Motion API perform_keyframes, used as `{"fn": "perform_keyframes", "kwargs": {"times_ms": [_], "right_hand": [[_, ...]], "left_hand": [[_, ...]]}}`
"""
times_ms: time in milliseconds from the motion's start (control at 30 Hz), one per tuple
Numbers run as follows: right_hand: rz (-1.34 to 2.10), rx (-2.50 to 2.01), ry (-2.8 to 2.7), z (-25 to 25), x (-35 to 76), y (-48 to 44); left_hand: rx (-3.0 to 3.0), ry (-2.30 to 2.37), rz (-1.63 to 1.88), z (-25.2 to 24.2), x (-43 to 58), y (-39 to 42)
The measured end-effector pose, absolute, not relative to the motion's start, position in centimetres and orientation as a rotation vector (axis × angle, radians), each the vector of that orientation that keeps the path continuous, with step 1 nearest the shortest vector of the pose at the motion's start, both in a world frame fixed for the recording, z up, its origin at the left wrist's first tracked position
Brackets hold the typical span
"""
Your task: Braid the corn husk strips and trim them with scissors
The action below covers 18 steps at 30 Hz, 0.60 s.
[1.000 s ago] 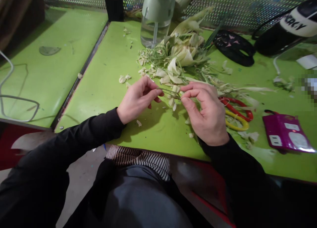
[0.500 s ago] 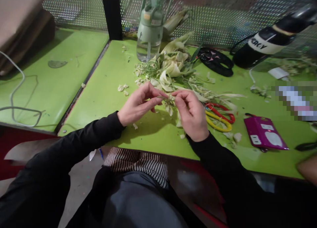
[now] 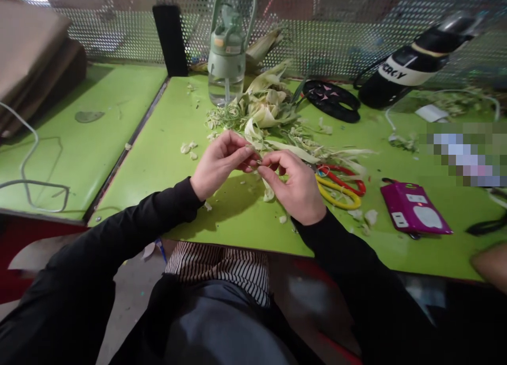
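Note:
My left hand [image 3: 224, 161] and my right hand [image 3: 295, 183] meet fingertip to fingertip over the green table [image 3: 166, 159]. Both are closed in a pinch, around something thin and small at the fingertips that I cannot make out. Just beyond them lies a pile of pale green leaves and petals [image 3: 265, 109]. Loose petals [image 3: 186, 148] are scattered left of my hands. To the right of my right hand are the yellow handle [image 3: 336, 196] and red handle [image 3: 348, 177] of a tool.
A green-lidded bottle [image 3: 226, 64] stands behind the pile. Farther right are a black strap-like item [image 3: 332, 101], a leaning black bottle [image 3: 412, 69] and a purple packet [image 3: 414, 209]. Brown bags [image 3: 35, 64] fill the back left. Another person's bare skin shows at the right edge [image 3: 491, 264].
The pale petal cluster between my hands no longer shows there. My fingertips have come closer together, and the right hand has shifted left. The view has moved slightly.

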State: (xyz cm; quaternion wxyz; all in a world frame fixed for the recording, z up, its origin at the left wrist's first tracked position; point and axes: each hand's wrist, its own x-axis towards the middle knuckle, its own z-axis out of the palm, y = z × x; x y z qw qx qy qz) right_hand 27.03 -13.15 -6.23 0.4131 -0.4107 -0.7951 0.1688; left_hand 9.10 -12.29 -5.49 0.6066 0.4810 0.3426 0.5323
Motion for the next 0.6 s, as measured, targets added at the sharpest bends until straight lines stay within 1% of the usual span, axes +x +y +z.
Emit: {"fn": "perform_keyframes", "kwargs": {"times_ms": [400,600], "right_hand": [[0.282,-1.063,-1.944,-6.7,26.9,-13.2],[0.264,-1.008,-1.976,-6.1,26.8,-13.6]], "left_hand": [[0.9,0.788,1.135,-5.7,9.2,-12.2],[0.65,0.795,1.111,-5.0,9.0,-12.1]]}}
